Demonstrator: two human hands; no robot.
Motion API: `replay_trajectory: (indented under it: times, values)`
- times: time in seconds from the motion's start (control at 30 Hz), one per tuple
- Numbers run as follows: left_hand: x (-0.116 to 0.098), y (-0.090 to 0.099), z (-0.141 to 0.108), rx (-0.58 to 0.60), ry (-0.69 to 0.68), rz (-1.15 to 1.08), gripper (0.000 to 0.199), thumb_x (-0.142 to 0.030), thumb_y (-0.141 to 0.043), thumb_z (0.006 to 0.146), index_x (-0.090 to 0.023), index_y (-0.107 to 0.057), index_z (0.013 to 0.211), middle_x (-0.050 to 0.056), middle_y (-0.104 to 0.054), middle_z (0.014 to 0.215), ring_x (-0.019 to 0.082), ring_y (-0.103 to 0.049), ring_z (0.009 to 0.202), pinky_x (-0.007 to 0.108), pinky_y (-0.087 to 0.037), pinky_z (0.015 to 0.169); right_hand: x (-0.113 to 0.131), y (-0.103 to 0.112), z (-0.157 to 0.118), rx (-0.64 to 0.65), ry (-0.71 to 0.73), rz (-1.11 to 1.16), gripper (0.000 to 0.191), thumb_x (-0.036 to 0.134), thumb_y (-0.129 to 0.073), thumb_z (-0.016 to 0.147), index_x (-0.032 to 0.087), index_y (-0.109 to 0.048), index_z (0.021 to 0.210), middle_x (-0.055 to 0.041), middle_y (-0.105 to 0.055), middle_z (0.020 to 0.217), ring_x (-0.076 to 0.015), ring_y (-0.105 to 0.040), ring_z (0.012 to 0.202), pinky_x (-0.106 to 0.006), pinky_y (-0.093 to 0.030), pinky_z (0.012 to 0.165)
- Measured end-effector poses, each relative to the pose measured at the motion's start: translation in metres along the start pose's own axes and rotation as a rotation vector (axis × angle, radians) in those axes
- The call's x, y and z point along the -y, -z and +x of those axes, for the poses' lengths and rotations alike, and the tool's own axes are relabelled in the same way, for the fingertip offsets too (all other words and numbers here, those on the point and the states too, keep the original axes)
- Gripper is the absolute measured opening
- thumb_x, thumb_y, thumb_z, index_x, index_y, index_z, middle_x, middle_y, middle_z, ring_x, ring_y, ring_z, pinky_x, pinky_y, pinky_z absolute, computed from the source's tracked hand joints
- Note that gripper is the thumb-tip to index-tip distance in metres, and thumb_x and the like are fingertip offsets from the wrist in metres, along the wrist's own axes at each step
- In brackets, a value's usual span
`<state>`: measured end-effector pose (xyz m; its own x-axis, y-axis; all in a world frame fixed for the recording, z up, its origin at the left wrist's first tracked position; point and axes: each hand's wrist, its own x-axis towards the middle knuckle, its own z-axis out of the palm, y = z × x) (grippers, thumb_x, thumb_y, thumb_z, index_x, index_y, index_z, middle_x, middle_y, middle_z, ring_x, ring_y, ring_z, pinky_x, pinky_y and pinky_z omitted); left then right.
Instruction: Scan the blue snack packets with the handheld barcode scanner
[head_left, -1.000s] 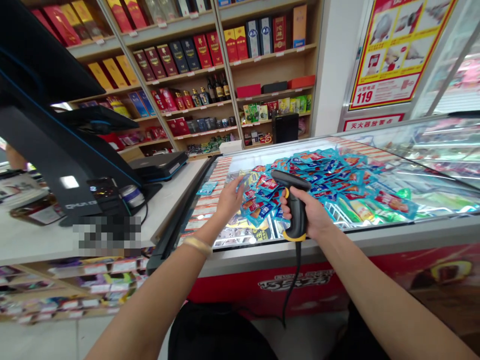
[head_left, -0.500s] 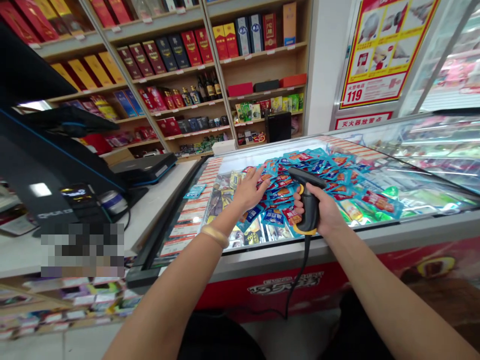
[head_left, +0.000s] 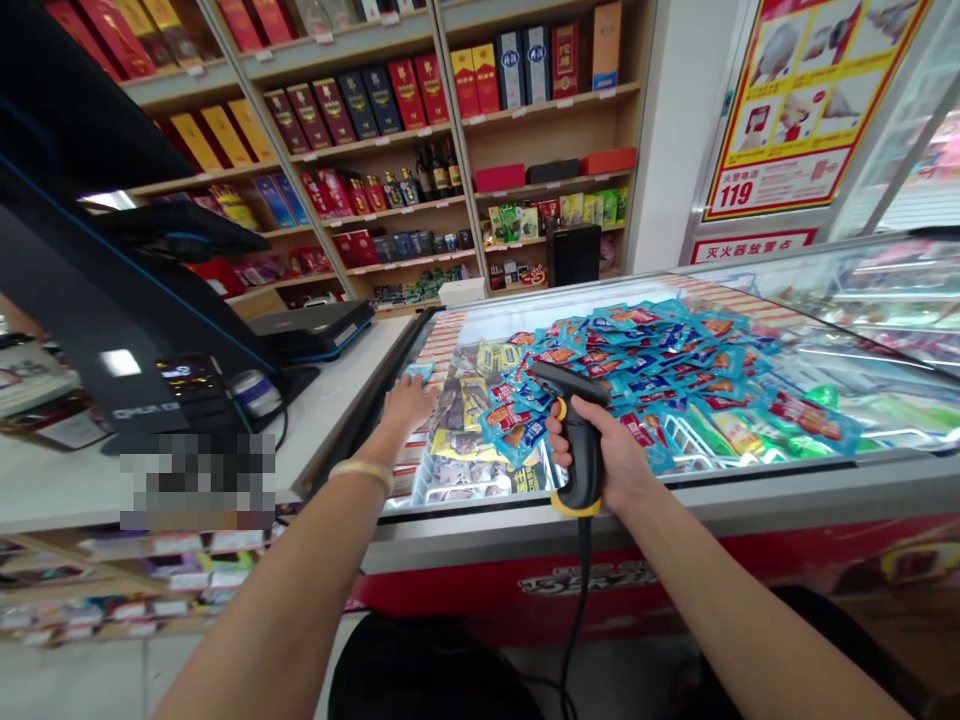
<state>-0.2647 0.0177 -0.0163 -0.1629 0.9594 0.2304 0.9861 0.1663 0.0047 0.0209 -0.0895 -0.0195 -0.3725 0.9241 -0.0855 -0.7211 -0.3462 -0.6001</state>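
My right hand [head_left: 616, 450] is wrapped around a black and yellow barcode scanner [head_left: 581, 455], its head pointing left over the freezer's glass top and its cable hanging down. With fingers stretched out, my left hand [head_left: 407, 408] lies at the left side of the glass. It reaches to a single small blue snack packet [head_left: 421, 370], which its fingers partly hide; whether they touch it I cannot tell. Right of that hand, a loose pile of blue and red snack packets [head_left: 637, 355] spreads over the glass. A yellow bracelet circles my left wrist.
The chest freezer [head_left: 660, 515] has a grey rim and goods showing under its glass. On the left, a counter [head_left: 341, 395] bears a black checkout machine [head_left: 161, 330]. Shelves [head_left: 390, 140] of boxes and bottles stand behind. The scanner cable [head_left: 579, 610] trails in front of the freezer.
My left hand has moved left, from the packet pile to the lone packet. The pile's near left part has shifted, baring more glass. My right hand still holds the scanner, now farther left.
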Motion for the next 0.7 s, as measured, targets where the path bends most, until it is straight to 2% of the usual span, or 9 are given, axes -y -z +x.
replay_trajectory:
  times: [0.13,0.2,0.33,0.53,0.7]
  values:
    - [-0.005,0.006,-0.008,0.057,-0.016,0.062,0.035,-0.03,-0.045,0.091,-0.008,-0.061,0.113,0.023,-0.07,0.104,0.031,-0.068,0.096,0.039,-0.052,0.085,-0.006,0.0,-0.005,0.016,0.016,-0.062,0.022,0.036,-0.07,0.074,0.017,-0.06,0.08,0.0003,-0.055,0.069,-0.0085,-0.048,0.052,-0.018,-0.043,0.043]
    - [-0.01,0.012,-0.014,0.074,-0.037,0.103,0.031,-0.026,-0.048,0.089,-0.007,-0.064,0.108,0.024,-0.07,0.099,0.032,-0.069,0.095,0.039,-0.052,0.082,-0.006,0.002,-0.007,0.005,0.02,-0.072,0.023,0.036,-0.071,0.073,0.017,-0.061,0.08,0.0003,-0.055,0.069,-0.0083,-0.048,0.053,-0.017,-0.043,0.042]
    - [-0.018,0.023,-0.035,0.069,-0.084,0.166,0.028,-0.019,-0.046,0.088,-0.009,-0.069,0.101,0.023,-0.071,0.1,0.033,-0.068,0.099,0.038,-0.052,0.081,-0.007,0.003,-0.009,-0.007,0.024,-0.099,0.024,0.035,-0.074,0.07,0.017,-0.061,0.078,0.0008,-0.055,0.068,-0.0079,-0.048,0.052,-0.017,-0.043,0.042]
    - [-0.017,0.025,-0.063,0.019,-0.104,0.183,0.04,-0.041,-0.046,0.092,-0.01,-0.066,0.108,0.019,-0.07,0.103,0.033,-0.068,0.096,0.04,-0.053,0.08,-0.009,0.004,-0.007,0.027,0.001,-0.15,0.024,0.037,-0.074,0.071,0.017,-0.06,0.075,0.0011,-0.056,0.067,-0.0082,-0.049,0.051,-0.017,-0.043,0.042]
    - [-0.019,0.021,-0.076,-0.012,-0.131,0.105,0.034,-0.023,-0.045,0.091,-0.012,-0.058,0.12,0.018,-0.063,0.118,0.029,-0.066,0.102,0.037,-0.052,0.083,-0.011,0.003,-0.007,0.048,0.004,-0.182,0.025,0.036,-0.076,0.068,0.015,-0.063,0.075,0.0001,-0.058,0.066,-0.0082,-0.051,0.05,-0.017,-0.043,0.041]
